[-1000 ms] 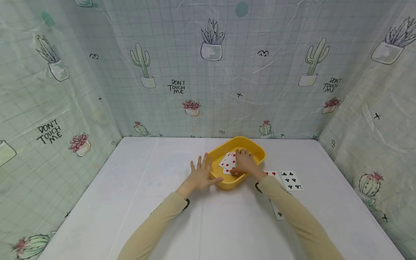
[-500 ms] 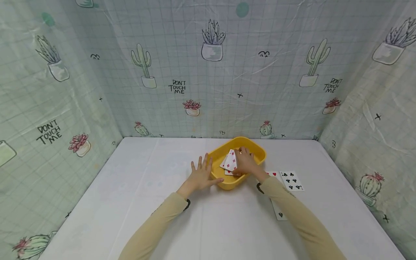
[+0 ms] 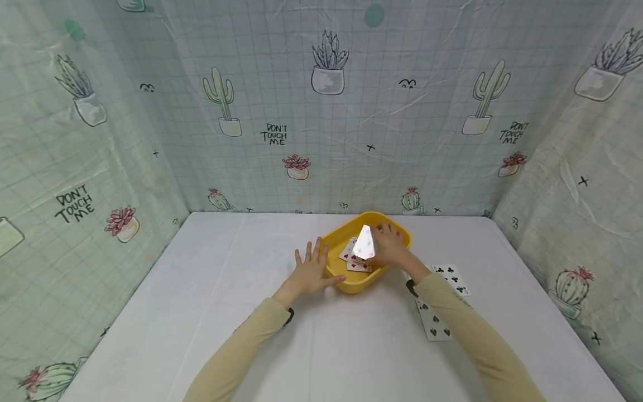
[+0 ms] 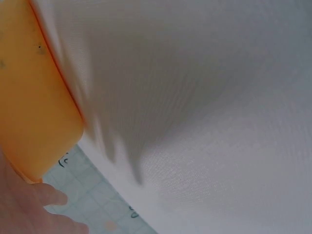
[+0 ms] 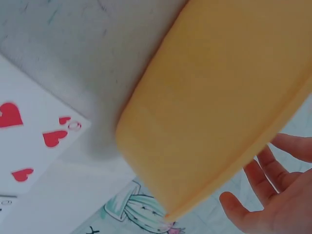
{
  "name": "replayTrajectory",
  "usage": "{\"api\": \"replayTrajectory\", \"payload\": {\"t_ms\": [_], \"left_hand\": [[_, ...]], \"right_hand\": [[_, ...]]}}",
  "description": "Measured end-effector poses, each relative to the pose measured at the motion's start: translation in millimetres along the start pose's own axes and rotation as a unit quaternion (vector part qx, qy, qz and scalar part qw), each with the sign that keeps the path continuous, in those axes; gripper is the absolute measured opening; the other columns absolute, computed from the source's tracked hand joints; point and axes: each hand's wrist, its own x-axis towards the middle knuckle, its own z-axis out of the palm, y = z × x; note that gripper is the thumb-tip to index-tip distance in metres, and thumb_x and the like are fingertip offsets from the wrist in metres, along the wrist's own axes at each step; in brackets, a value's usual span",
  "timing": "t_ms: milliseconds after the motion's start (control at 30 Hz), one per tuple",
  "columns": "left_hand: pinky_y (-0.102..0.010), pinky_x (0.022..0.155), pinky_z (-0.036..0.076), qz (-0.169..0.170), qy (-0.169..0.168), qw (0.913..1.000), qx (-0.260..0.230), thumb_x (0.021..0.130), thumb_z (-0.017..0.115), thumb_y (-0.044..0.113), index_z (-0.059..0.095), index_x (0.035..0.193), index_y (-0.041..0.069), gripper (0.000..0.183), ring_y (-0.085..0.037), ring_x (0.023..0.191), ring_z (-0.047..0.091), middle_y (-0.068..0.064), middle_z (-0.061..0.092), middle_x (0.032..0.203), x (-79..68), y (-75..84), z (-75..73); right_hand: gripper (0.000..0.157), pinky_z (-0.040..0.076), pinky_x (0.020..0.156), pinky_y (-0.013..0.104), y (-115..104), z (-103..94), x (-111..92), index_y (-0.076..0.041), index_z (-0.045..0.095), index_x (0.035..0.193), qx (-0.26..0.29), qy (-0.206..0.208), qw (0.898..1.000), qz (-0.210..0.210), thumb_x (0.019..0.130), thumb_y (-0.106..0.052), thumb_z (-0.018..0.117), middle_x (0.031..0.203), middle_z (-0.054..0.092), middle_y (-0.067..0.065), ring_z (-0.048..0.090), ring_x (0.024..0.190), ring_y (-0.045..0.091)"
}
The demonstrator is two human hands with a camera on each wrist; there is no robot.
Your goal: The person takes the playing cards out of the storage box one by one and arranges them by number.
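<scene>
A yellow plastic basket [image 3: 354,287] stands toward the back of the white table. My left hand [image 3: 307,274] is spread at its left side, fingers straight, thumb along the near rim. Over the basket my right hand [image 3: 389,247] pinches a playing card [image 3: 364,243], tilted up and washed out by glare. Below it more playing cards [image 3: 359,267] with red pips lie overlapped inside. In the right wrist view, that hand [image 5: 273,190] shows beyond the basket wall [image 5: 209,107]; the held card is hidden there. The left wrist view catches part of the left hand [image 4: 34,209] beside the basket [image 4: 34,97].
Right of the basket, a clubs card [image 3: 446,271] and a spades card [image 3: 432,322] lie face up, partly covered by the right sleeve. A hearts card [image 5: 29,134] shows in the right wrist view. A patterned cloth [image 3: 372,111] rises behind the table.
The right hand has shifted slightly right, raising and tilting a card off the others in the basket. More of the spades card shows; the hearts card is now covered. The left hand stays still.
</scene>
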Motion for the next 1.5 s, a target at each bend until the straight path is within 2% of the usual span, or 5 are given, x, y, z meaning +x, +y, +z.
{"api": "replayTrajectory", "payload": {"t_ms": [300,600,800,1033,1500], "left_hand": [[-0.067,0.101,0.0,0.01,0.005,0.9997,-0.023,0.07,0.02,0.083,-0.002,0.143,0.005,0.109,-0.045,0.135,-0.002,-0.017,-0.011,0.149,0.1,-2.0,0.7],[-0.065,0.102,0.005,-0.002,-0.008,1.0,0.005,0.078,0.031,0.075,-0.001,0.144,0.006,0.101,-0.043,0.136,0.0,-0.015,-0.011,0.15,1.8,-0.2,0.0],[-0.065,0.102,0.005,0.001,-0.005,1.0,0.007,0.078,0.033,0.073,-0.002,0.144,0.005,0.101,-0.043,0.136,0.001,-0.016,-0.009,0.15,3.5,-0.9,2.1],[-0.066,0.101,0.006,0.001,0.002,1.0,0.005,0.078,0.034,0.073,0.0,0.144,0.005,0.101,-0.043,0.135,0.002,-0.018,-0.006,0.15,1.7,-0.1,0.1],[-0.066,0.101,0.008,0.001,0.007,0.9999,0.008,0.078,0.035,0.073,0.001,0.144,0.005,0.1,-0.045,0.135,0.004,-0.018,-0.004,0.15,1.6,0.7,-0.6]], "right_hand": [[0.095,0.026,0.095,0.058,7,-16.8,-11,-0.005,0.034,0.136,-0.03,0.009,0.999,0.007,0.061,-0.044,0.078,0.131,0.035,0.021,0.028,0.117,0.038],[0.096,0.024,0.096,0.06,12,-30.2,-26,-0.003,0.033,0.136,-0.028,0.02,0.999,0.003,0.062,-0.044,0.077,0.131,0.036,0.023,0.029,0.118,0.039],[0.094,0.024,0.095,0.06,14,-38.9,-37,-0.004,0.032,0.137,-0.035,0.023,0.999,-0.008,0.064,-0.044,0.076,0.132,0.036,0.021,0.028,0.118,0.039],[0.093,0.029,0.09,0.06,20,-45.9,-53,-0.001,0.035,0.135,-0.057,0.05,0.997,-0.034,0.062,-0.038,0.079,0.128,0.04,0.021,0.033,0.114,0.039],[0.095,0.028,0.091,0.062,32,-51.8,-91,-0.001,0.031,0.136,-0.057,0.046,0.997,-0.035,0.061,-0.034,0.079,0.128,0.041,0.019,0.033,0.113,0.037]]}}
